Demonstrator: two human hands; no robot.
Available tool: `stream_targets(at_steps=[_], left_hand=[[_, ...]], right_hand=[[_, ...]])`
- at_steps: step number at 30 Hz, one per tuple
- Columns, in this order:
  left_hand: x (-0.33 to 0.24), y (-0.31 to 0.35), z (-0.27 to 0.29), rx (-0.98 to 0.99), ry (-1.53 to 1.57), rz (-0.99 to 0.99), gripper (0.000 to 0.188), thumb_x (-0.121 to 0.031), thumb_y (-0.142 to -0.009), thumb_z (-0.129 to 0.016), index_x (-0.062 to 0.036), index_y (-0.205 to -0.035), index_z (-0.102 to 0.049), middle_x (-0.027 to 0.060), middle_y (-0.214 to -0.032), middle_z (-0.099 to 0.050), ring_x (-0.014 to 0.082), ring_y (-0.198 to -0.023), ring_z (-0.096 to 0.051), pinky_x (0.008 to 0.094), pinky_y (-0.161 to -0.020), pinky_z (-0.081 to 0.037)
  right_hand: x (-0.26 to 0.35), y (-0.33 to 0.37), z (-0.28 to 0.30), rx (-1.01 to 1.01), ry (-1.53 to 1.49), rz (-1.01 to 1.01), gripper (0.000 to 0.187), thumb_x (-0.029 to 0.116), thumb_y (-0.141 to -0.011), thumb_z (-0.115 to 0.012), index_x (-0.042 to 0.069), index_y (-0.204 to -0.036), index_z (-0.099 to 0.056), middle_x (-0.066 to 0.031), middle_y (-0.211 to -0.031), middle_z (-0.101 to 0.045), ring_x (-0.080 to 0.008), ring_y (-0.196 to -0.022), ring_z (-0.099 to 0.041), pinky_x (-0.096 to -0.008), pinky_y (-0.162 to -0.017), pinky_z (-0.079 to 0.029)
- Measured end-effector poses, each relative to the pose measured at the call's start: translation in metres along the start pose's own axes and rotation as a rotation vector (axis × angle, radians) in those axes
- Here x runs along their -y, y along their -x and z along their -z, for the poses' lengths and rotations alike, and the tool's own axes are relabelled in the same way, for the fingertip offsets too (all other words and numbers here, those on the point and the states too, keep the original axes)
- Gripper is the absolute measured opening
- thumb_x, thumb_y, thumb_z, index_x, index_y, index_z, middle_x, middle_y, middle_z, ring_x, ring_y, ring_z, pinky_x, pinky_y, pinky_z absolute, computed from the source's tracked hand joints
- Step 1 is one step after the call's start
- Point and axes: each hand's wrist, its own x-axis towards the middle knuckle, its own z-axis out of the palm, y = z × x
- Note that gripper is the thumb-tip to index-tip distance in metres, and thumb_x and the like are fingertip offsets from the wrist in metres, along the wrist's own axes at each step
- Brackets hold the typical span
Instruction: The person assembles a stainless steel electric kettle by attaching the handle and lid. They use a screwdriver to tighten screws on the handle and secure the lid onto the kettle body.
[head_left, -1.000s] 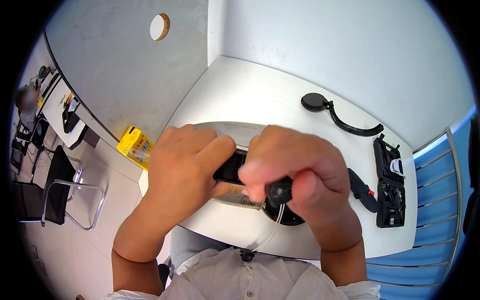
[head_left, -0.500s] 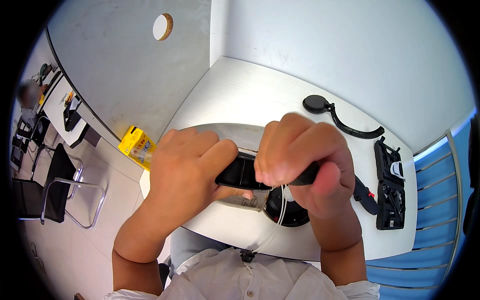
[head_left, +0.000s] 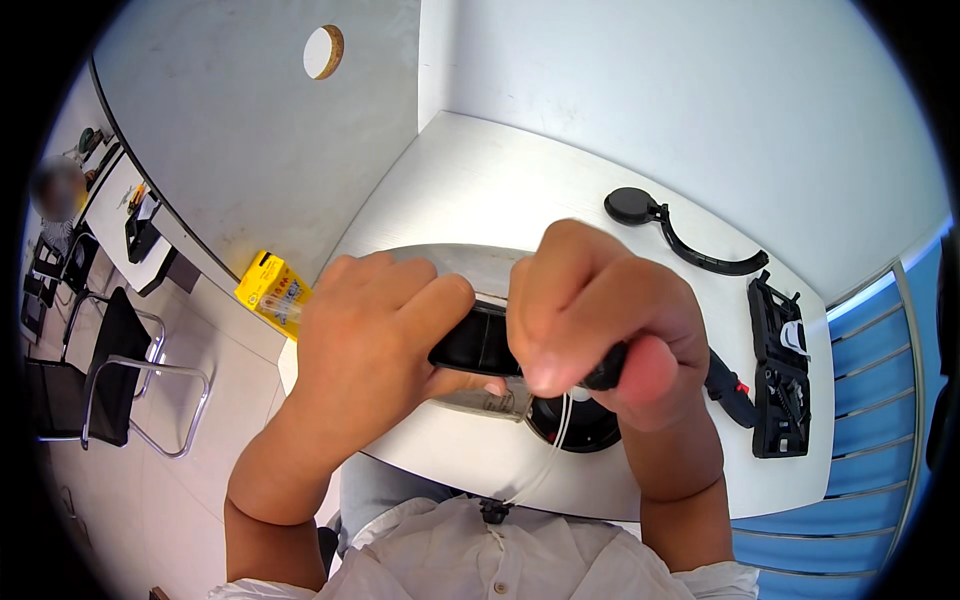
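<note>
Both of my hands are raised above a white table (head_left: 480, 190) and grip one black, elongated device (head_left: 478, 342). My left hand (head_left: 375, 340) wraps its left end, thumb on top. My right hand (head_left: 595, 320) is closed around the right end, hiding most of it. A thin clear cord (head_left: 548, 455) hangs from under my right hand down toward my shirt. Beneath my hands lie a grey metallic sheet (head_left: 455, 258) and a dark round object (head_left: 590, 428), both mostly hidden.
On the table's right side lie a black disc with a curved arm (head_left: 680, 235), a black tool tray (head_left: 778, 375) and a black tool with a red part (head_left: 730, 388). A yellow box (head_left: 272, 292) sits on the floor to the left. Chairs and desks stand far left.
My right hand has shifted up and rolled over the device's right end, covering more of it. My left hand has stayed almost in place.
</note>
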Motion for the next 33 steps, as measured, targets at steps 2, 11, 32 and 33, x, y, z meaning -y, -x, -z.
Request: stream_targets(at_steps=[2, 11, 32, 33], left_hand=[[0.000, 0.000, -0.001, -0.007, 0.014, 0.018, 0.050, -0.055, -0.059, -0.074, -0.0114, -0.076, -0.057, 0.0008, -0.064, -0.046, 0.0223, -0.062, -0.049, 0.0358, -0.059, -0.035], [-0.002, -0.001, 0.002, 0.028, 0.009, 0.017, 0.050, -0.055, -0.058, -0.074, -0.0117, -0.077, -0.058, 0.0009, -0.065, -0.047, 0.0228, -0.064, -0.051, 0.0368, -0.061, -0.036], [-0.001, 0.001, 0.000, -0.017, 0.021, -0.010, 0.050, -0.054, -0.060, -0.074, -0.0101, -0.076, -0.056, 0.0010, -0.065, -0.050, 0.0234, -0.064, -0.052, 0.0362, -0.060, -0.038], [-0.001, 0.001, 0.000, -0.022, 0.024, -0.010, 0.050, -0.053, -0.060, -0.074, -0.0101, -0.076, -0.056, 0.0012, -0.065, -0.050, 0.0233, -0.064, -0.052, 0.0361, -0.060, -0.038]], right_hand=[[0.005, -0.002, -0.003, 0.001, -0.017, -0.083, 0.048, 0.042, -0.102, -0.040, -0.001, -0.096, -0.061, -0.0081, -0.073, -0.054, -0.0101, -0.050, -0.045, -0.0245, -0.048, -0.039], [-0.002, -0.005, 0.001, -0.021, -0.249, -0.142, 0.043, 0.042, -0.100, -0.045, 0.001, -0.111, -0.043, -0.0042, -0.068, -0.049, -0.0061, -0.053, -0.040, -0.0223, -0.050, -0.037], [0.021, -0.017, -0.004, 0.021, -0.241, -0.469, 0.038, 0.031, -0.095, -0.052, 0.001, -0.071, -0.050, -0.0026, -0.059, -0.045, -0.0103, -0.047, -0.034, -0.0277, -0.047, -0.033], [0.021, -0.019, 0.000, 0.044, -0.315, -0.495, 0.035, 0.027, -0.094, -0.052, 0.001, -0.071, -0.050, -0.0022, -0.059, -0.044, -0.0102, -0.048, -0.034, -0.0275, -0.047, -0.033]])
